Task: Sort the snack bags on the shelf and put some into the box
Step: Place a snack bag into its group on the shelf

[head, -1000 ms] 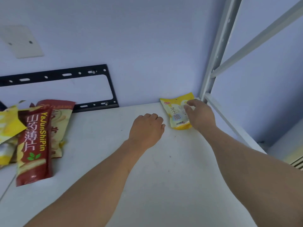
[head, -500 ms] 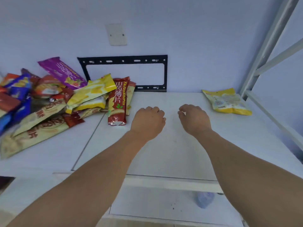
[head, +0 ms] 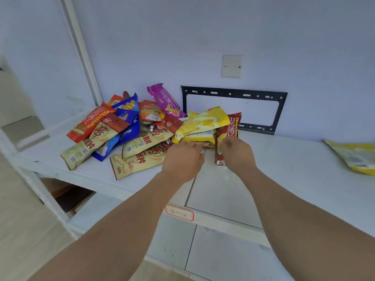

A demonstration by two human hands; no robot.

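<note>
While both curled hands' grips stay unclear, the red bag (head: 228, 132) reads "YaJunShiPin".

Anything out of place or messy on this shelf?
Yes. The snack bags lie in a jumbled, overlapping heap at the shelf's left, while one yellow bag lies alone far right, apart from the rest.

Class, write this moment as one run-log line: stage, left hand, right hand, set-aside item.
stage: sorting pile | left hand: on yellow bag edge, grip unclear | right hand: at dark red bag, grip unclear | set aside: lone yellow bag
</note>
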